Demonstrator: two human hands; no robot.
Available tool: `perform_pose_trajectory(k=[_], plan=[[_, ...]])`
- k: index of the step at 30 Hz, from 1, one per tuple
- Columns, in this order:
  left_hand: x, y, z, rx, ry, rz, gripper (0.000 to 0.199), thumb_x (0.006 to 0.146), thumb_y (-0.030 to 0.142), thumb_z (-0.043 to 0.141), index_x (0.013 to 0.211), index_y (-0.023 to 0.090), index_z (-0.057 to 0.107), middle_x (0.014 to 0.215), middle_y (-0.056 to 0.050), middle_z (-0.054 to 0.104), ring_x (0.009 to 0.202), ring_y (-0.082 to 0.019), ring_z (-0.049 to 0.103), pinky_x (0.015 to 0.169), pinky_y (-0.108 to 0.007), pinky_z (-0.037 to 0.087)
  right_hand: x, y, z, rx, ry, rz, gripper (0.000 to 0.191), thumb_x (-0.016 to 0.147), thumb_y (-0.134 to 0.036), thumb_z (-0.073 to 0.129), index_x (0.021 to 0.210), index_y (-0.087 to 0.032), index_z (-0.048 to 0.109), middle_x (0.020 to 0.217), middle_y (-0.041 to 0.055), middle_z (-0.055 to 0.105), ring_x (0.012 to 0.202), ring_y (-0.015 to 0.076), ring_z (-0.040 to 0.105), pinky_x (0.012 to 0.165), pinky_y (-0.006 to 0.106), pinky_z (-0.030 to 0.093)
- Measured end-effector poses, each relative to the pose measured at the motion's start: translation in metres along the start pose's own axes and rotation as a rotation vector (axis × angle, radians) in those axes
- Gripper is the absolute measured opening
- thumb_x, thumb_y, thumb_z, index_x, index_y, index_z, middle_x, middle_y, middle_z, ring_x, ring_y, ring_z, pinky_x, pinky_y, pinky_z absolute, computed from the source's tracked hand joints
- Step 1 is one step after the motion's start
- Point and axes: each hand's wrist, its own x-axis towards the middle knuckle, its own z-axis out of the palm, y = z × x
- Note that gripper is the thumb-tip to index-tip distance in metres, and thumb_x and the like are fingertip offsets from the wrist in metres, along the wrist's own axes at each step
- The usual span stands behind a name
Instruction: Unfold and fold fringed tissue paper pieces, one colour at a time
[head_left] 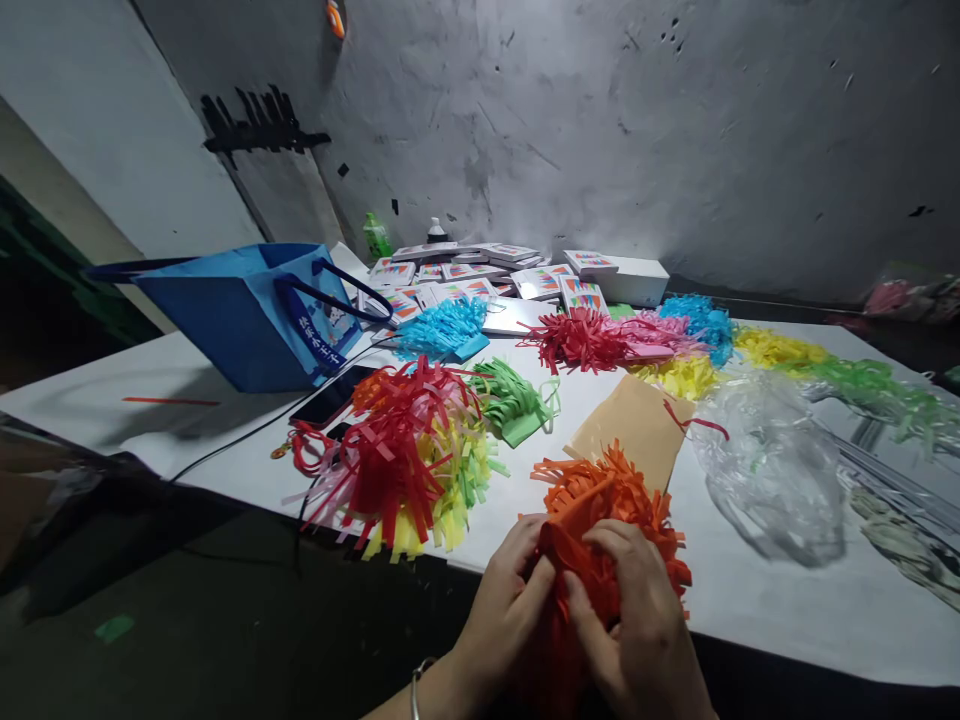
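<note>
Got a white-covered table (757,625) right across, dark floor (225,620) at seven, scuffed grey wall (570,130) at twelve with black marks at ten. Going left to right, shows an open blue bag (232,320) tilted at nine, inside hidden. Beside it, has a phone (330,397). Shows a pile of flat printed boxes (465,272) at twelve, contents not visible, then a white box (637,283) at two. Has a crumpled clear plastic bag (772,465) between three and four, contents unclear. Shows a multicolor fringe bundle (409,455) at eight, green fringe (514,400) near centre. Has orange fringed paper (611,500) at five, overlapping a brown envelope (634,425). Gripping it at the near folded part with left hand (510,600) at six, fingers bent, thumb pressing; pinching and bracing with right hand (637,610) at five, fingers curled, thumb on paper.
</note>
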Motion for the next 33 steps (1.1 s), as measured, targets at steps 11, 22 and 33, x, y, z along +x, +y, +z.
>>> perform_pose_trajectory(k=[11, 22, 33], plan=[[-0.007, -0.003, 0.002, 0.360, -0.070, 0.245, 0.049, 0.097, 0.013, 0.041, 0.143, 0.025, 0.051, 0.134, -0.014, 0.057, 0.125, -0.027, 0.054, 0.110, -0.042, 0.045, -0.009, -0.007, 0.024, -0.264, -0.025, -0.002, 0.038, 0.101, -0.023, 0.039, 0.134, -0.007, 0.050, 0.108, 0.0172, 0.069, 0.094, 0.0282, 0.065, 0.082, 0.043, 0.054], [0.013, -0.023, -0.022, 0.757, -0.100, 0.707, 0.068, 0.087, 0.000, 0.052, 0.148, 0.029, 0.039, 0.104, -0.008, 0.070, 0.086, -0.019, 0.067, 0.075, -0.031, 0.058, 0.024, 0.024, -0.013, 0.506, -0.365, 0.682, 0.026, 0.085, -0.027, 0.044, 0.078, -0.021, 0.068, 0.082, 0.0030, 0.070, 0.080, 0.0202, 0.066, 0.072, 0.030, 0.049], [0.014, -0.004, -0.037, 0.653, 0.109, 0.895, 0.019, 0.091, 0.025, 0.068, 0.110, 0.023, 0.067, 0.092, -0.008, 0.065, 0.088, -0.023, 0.059, 0.081, -0.037, 0.050, 0.017, 0.074, -0.014, 0.171, 0.053, 0.591, 0.035, 0.079, -0.043, 0.043, 0.081, -0.023, 0.070, 0.088, 0.0054, 0.073, 0.086, 0.0247, 0.069, 0.078, 0.034, 0.052]])
